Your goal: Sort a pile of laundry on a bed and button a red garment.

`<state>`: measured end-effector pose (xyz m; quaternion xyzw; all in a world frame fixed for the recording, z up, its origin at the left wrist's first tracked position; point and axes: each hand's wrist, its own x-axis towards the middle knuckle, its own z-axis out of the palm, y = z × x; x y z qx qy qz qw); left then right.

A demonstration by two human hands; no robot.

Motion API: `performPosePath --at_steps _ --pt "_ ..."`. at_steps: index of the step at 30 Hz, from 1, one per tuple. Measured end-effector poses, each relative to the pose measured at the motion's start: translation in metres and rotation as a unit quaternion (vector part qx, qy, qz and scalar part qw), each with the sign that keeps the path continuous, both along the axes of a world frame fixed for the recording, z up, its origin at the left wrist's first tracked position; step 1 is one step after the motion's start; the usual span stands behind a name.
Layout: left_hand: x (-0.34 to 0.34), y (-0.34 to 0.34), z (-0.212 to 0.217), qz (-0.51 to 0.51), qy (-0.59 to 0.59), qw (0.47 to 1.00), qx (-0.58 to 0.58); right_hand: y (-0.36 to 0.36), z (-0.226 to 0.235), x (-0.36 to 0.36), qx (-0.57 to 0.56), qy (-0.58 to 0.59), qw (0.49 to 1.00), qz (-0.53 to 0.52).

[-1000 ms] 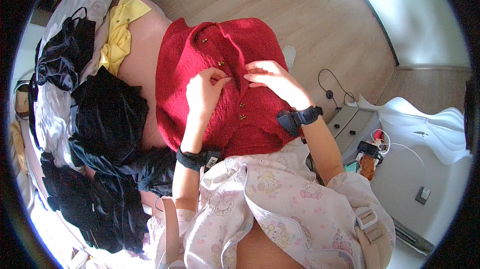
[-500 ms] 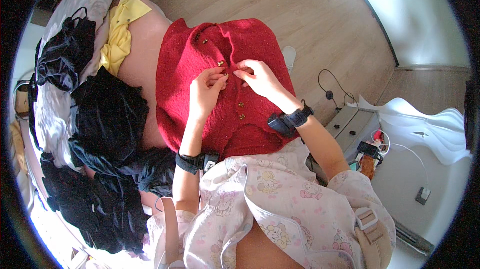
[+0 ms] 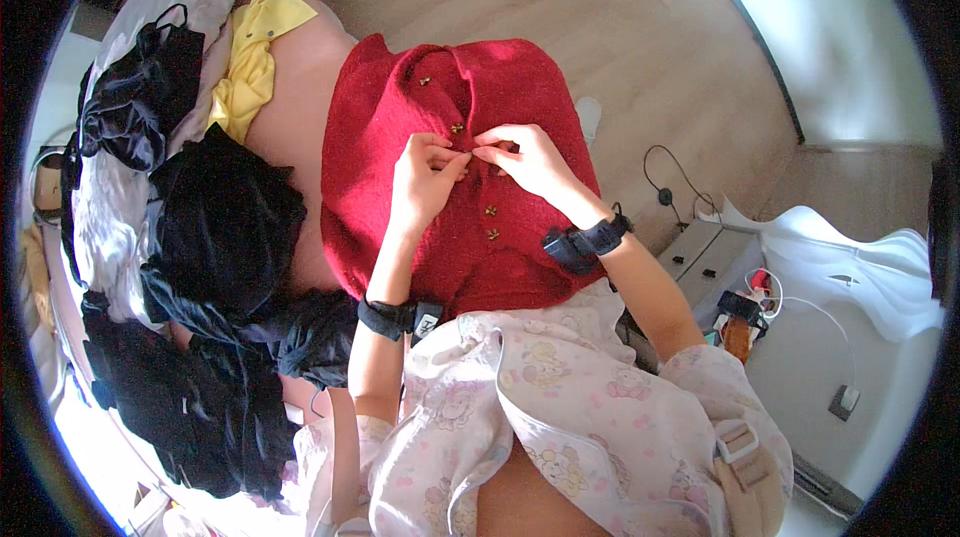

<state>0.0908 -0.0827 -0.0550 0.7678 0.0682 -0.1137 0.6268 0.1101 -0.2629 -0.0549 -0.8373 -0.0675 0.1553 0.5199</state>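
A red knitted cardigan (image 3: 390,137) with small gold buttons lies flat on a pink bed surface (image 3: 300,107) in front of me. My left hand (image 3: 425,177) and my right hand (image 3: 520,157) meet at the cardigan's front placket, fingertips pinching the fabric around one gold button (image 3: 457,128). Two more buttons (image 3: 491,210) show below my hands and one above near the collar. Each wrist carries a black band.
Dark clothes (image 3: 225,227) are heaped left of the cardigan, with a yellow garment (image 3: 250,57) and a black one (image 3: 140,87) further back. Wooden floor lies beyond. A white unit with cables and small devices (image 3: 750,307) stands at right.
Both hands have slid up the cardigan's placket from the middle to a higher button, and the fingertips have closed together on the fabric there.
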Motion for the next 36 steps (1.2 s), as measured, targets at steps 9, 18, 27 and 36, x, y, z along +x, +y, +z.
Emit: performPosePath --at_steps 9,18,27,36 --pt "0.0 0.001 -0.018 0.031 0.002 0.999 -0.043 -0.009 0.006 0.005 0.187 0.181 0.966 0.014" --pt "0.002 -0.002 -0.004 0.012 0.033 0.998 -0.055 -0.02 0.006 0.012 0.25 0.238 0.938 0.03" --pt "-0.001 -0.004 -0.006 0.027 -0.004 0.999 -0.021 -0.001 0.0 0.01 0.1 0.172 0.98 -0.021" --pt "0.002 -0.011 0.002 -0.019 -0.08 0.989 0.12 0.002 -0.004 -0.004 -0.009 -0.126 0.992 -0.006"
